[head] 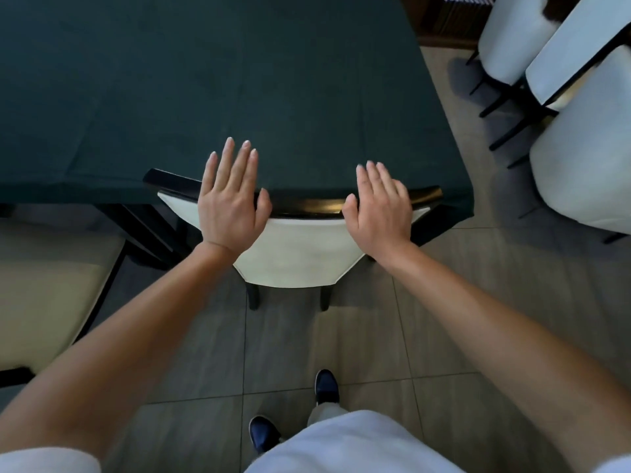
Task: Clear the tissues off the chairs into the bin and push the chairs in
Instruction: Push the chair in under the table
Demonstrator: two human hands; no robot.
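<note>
At frame centre, a cream-backed chair (300, 254) stands tucked against the near edge of the green-clothed table (205, 80), with open tiled floor (375, 353) behind it. The left hand (228, 206) and right hand (380, 209), fingers straight and slightly spread, lie over the chair's dark top rail; contact is unclear.

Two hands are up, left hand (229, 203) and right hand (379, 207). One table (239, 80) in green cloth. One chair (297, 247) at it, another chair (44, 302) left, three stacked chairs (580, 131) right. Two shoes (326, 385).
</note>
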